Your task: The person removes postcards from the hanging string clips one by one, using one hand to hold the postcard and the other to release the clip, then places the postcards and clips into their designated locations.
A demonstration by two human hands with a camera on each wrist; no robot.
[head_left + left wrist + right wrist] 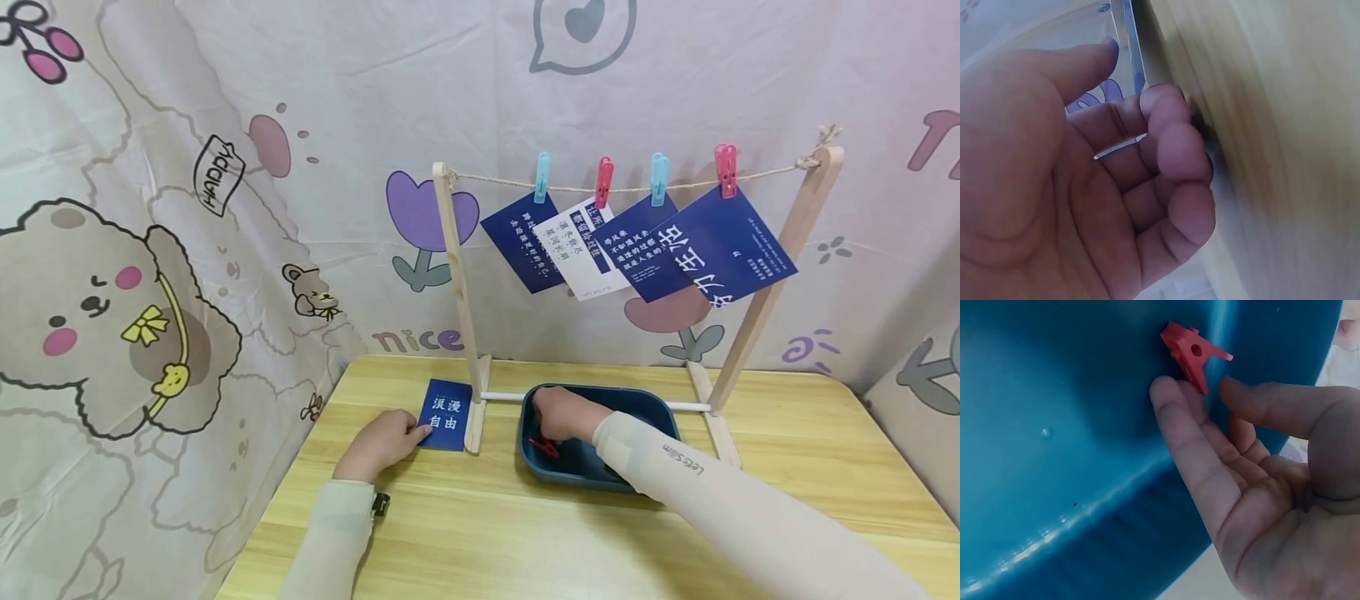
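My left hand (380,444) holds the left edge of a blue card with white characters (442,415) at the table's left side. In the left wrist view its fingers (1184,153) are curled against the tabletop, with the card's thin edge (1137,53) by the thumb and index finger. My right hand (564,414) reaches into a dark blue basin (600,482). Inside it lies a red clothespin (1190,353), just beyond the fingertips. Thumb and fingers of the right hand (1272,487) are apart, a gap between them; whether a fingertip touches the clothespin I cannot tell.
A wooden stand (459,283) carries a twine line (487,177) above the basin. Several cards hang from it by clothespins, among them a white card (570,250) and a large blue card (750,242). A white rod (502,397) joins the stand's feet.
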